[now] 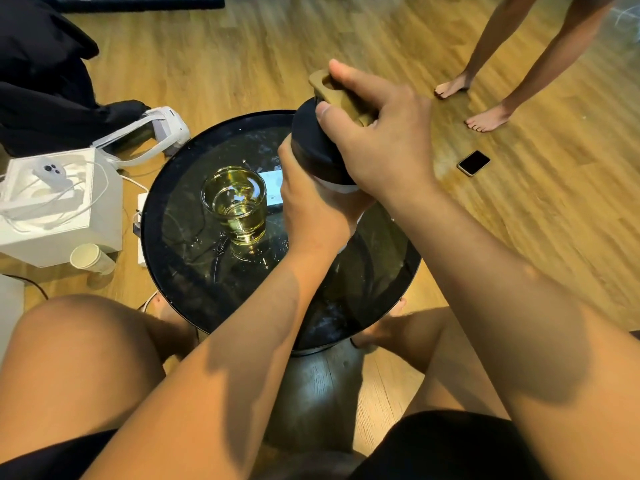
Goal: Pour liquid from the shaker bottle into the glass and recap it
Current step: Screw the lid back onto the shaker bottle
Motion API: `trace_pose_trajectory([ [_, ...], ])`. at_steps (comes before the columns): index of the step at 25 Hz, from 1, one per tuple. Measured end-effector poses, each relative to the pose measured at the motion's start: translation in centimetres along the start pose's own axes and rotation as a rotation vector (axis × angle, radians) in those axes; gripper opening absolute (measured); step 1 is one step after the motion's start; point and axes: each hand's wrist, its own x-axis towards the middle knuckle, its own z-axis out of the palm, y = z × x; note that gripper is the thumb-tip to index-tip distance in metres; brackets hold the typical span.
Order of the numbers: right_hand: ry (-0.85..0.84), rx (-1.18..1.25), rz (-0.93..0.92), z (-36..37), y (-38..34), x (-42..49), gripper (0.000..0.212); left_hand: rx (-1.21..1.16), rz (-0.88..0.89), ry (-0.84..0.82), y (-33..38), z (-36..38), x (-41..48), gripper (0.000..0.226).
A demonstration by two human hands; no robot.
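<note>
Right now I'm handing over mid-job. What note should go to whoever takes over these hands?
Left hand: grips the shaker bottle round its body, upright, just right of the glass.
Right hand: on top of the black lid, thumb and fingers curled round the tan loop.
Glass: stands on the round table, partly full of yellow liquid.
Done: the pour, by the look of the glass; the lid sits on the bottle.
Left: I cannot tell whether the lid is fully sealed. Probably finish closing it, then let go.
</note>
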Motion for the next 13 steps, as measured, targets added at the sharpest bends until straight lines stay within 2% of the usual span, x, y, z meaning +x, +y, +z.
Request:
trace_pose_trajectory([
  [7, 0.052, -0.036, 0.002, 0.3, -0.1, -0.3, 0.044, 0.015, -0.010, 0.002, 0.3, 0.1, -0.2, 0.101],
  [11, 0.047, -0.055, 0.007, 0.5, -0.1, -0.4, 0.046, 0.137, 0.002, 0.083, -1.1, 0.4, -0.7, 0.074],
  [13, 0.051, -0.050, 0.005, 0.5, -0.1, -0.5, 0.046, 0.158, 0.012, 0.115, -1.3, 0.4, -0.9, 0.071],
])
